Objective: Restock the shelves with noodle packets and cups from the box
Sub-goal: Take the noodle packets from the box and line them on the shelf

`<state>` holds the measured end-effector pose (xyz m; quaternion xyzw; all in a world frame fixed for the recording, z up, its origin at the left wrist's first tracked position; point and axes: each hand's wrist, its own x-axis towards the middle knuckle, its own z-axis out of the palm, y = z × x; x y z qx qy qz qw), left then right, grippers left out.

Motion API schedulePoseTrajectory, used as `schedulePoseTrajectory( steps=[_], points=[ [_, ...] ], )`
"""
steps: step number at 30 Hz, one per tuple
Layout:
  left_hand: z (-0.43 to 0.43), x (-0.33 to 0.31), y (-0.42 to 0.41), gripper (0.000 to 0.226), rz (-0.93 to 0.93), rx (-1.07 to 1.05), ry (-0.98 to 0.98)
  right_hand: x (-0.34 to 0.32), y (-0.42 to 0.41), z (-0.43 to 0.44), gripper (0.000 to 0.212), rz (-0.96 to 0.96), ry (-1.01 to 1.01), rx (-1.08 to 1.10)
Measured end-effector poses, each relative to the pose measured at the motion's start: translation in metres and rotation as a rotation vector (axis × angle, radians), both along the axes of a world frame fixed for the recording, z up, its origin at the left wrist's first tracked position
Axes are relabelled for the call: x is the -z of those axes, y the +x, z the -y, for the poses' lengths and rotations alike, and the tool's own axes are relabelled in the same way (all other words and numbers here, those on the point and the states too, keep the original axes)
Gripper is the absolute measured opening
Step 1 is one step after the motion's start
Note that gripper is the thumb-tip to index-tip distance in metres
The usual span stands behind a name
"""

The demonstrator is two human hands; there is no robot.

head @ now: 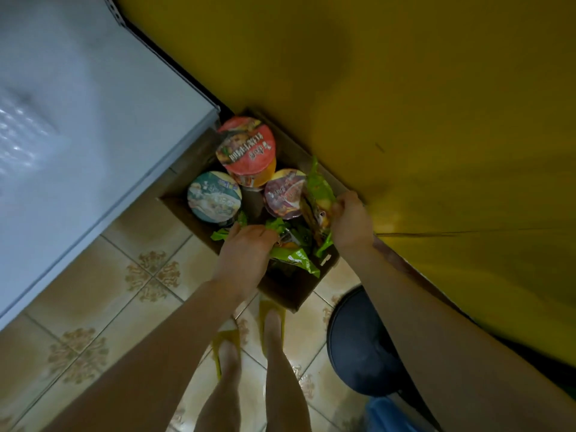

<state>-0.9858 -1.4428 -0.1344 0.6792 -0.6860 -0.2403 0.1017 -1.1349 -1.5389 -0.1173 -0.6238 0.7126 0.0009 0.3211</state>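
White, glossy cabinet side [93,126] fills the 9–10 o'clock part of the view; patterned beige floor tiles [93,307] lie below it. Brown cardboard box [290,288] sits on the tiles near centre, wedged between the cabinet and a broad yellow surface [436,120] at 1–3 o'clock.

Contents, left to right: round teal-lidded noodle cup [214,196] at the box's 9 o'clock; larger red-lidded noodle cup [246,149] at 12, upright, lid facing the camera; purple-lidded noodle cup [285,194] just right of centre. Green foil noodle packets [294,257] are heaped at the near end.

Left hand [246,254]: palm down on the packet heap, fingers curled into it; whether it has actually closed on a packet cannot be told. Right hand [350,221]: fingers pinched shut on the edge of one green packet [318,194], which stands on end, long axis running roughly 12–6, upper tip toward 12, leaning against the purple cup.

Judgement: step in hand is gathering packets for the shelf. Best done by squaring several flat packets into one stack with long axes aligned, gripping across the short side so none slide out, and lifting clear without knocking the cups.

Dark blue round stool seat [358,341] at 5 o'clock, beside the right forearm.
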Motion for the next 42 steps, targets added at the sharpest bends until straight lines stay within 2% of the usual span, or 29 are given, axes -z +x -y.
schedulePoseTrajectory(
  steps=[3,7,13,16,20,23,34,38,42],
  points=[
    [-0.002,-0.049,0.015,0.028,0.001,-0.053,-0.003,-0.046,0.014,0.001,0.025,0.051,-0.039,-0.099],
    [-0.012,-0.112,0.037,0.011,-0.087,-0.219,-0.013,-0.104,0.039,0.005,0.023,0.153,-0.044,-0.223],
    [-0.039,-0.191,0.075,0.023,-0.166,-0.473,-0.120,-0.184,0.085,0.013,0.025,0.302,-0.024,-0.458],
    [-0.057,-0.222,0.095,0.015,-0.182,-0.558,-0.213,-0.219,0.107,0.014,0.022,0.384,-0.049,-0.580],
    [-0.088,-0.261,0.114,0.018,-0.143,-0.634,-0.298,-0.258,0.132,0.015,0.017,0.435,-0.110,-0.756],
    [-0.122,-0.289,0.129,0.023,-0.087,-0.734,-0.361,-0.287,0.156,0.006,0.006,0.528,-0.157,-0.791],
    [-0.274,-0.354,0.190,0.034,0.083,-1.065,-0.523,-0.337,0.282,-0.099,0.011,0.819,-0.179,-0.836],
    [-0.327,-0.363,0.210,0.032,0.105,-1.154,-0.534,-0.349,0.325,-0.149,0.025,0.867,-0.152,-0.901],
    [-0.374,-0.370,0.227,0.033,0.109,-1.228,-0.557,-0.357,0.364,-0.192,0.011,0.863,-0.180,-0.981]
  ],
)
